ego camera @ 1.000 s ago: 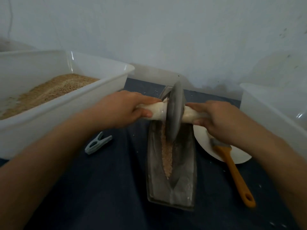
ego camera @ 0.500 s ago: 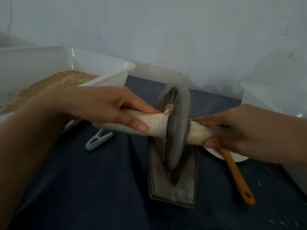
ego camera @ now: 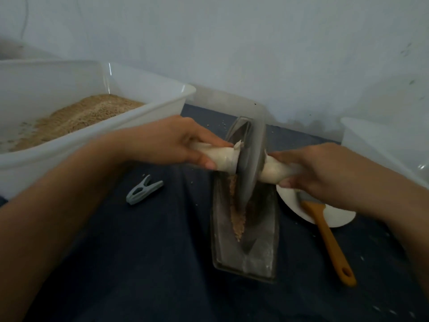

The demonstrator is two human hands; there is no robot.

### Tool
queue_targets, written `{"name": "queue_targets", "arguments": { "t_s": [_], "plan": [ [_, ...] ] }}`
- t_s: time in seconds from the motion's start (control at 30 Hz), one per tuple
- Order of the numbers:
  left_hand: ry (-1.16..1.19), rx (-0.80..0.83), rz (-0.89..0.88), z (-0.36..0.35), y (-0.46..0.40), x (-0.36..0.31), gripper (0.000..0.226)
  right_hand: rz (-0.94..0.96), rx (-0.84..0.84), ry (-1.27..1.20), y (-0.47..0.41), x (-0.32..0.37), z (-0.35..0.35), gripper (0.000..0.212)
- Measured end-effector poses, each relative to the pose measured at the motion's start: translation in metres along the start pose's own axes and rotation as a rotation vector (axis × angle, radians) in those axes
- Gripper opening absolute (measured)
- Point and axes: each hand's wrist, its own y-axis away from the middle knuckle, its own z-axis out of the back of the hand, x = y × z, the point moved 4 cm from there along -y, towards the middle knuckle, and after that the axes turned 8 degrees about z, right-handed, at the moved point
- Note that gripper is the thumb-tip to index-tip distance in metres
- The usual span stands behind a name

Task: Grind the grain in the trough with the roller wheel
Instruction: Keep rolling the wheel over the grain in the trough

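Your left hand [ego camera: 176,142] and right hand [ego camera: 325,173] grip roller wheel [ego camera: 249,163] axle. Grain [ego camera: 238,217] heaped below wheel in trough [ego camera: 262,254]; uneven push risks tilt, spill over rim.

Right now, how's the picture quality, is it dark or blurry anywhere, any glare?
Head view: dim overall, and the dark cloth swallows detail. The left hand, right hand and roller wheel are smeared by motion blur. Small glints show on the left tub's rim and on the right tub. The wide lens bends the tub edges.
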Motion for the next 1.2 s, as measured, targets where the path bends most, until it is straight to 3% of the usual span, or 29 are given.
{"name": "queue_targets", "arguments": {
  "t_s": [0.1,0.2,0.27,0.43,0.57,0.63,0.8,0.93,1.0,1.2],
  "plan": [
    [0.162,0.213,-0.08,0.006,0.018,-0.009,0.045,0.096,0.128,-0.065,0.019,0.017,0.018,0.053],
    [0.217,0.28,-0.098,0.008,0.025,-0.013,0.044,0.111,0.164,-0.095,0.029,0.022,0.024,0.054],
    [0.141,0.219,-0.057,0.005,0.019,-0.011,0.044,0.076,0.13,-0.102,0.021,0.016,0.016,0.049],
    [-0.154,-0.132,0.12,-0.008,-0.01,0.004,0.047,-0.084,-0.125,-0.034,-0.016,-0.012,-0.013,0.053],
    [-0.199,-0.198,0.111,-0.012,-0.015,0.008,0.047,-0.075,-0.176,-0.007,-0.019,-0.014,-0.017,0.055],
    [-0.151,-0.148,0.076,-0.008,-0.009,0.005,0.047,-0.053,-0.111,0.025,-0.013,-0.009,-0.012,0.056],
    [0.119,0.19,-0.072,0.006,0.017,-0.009,0.043,0.071,0.109,-0.049,0.015,0.012,0.012,0.055],
    [0.229,0.307,-0.097,0.008,0.024,-0.014,0.042,0.094,0.122,-0.065,0.027,0.018,0.021,0.056],
    [0.17,0.272,-0.046,0.005,0.017,-0.009,0.044,0.074,0.065,-0.088,0.018,0.015,0.015,0.053],
    [-0.096,-0.066,0.158,-0.007,-0.012,0.013,0.041,-0.072,-0.168,0.011,-0.021,-0.01,-0.013,0.053]
  ]
}}
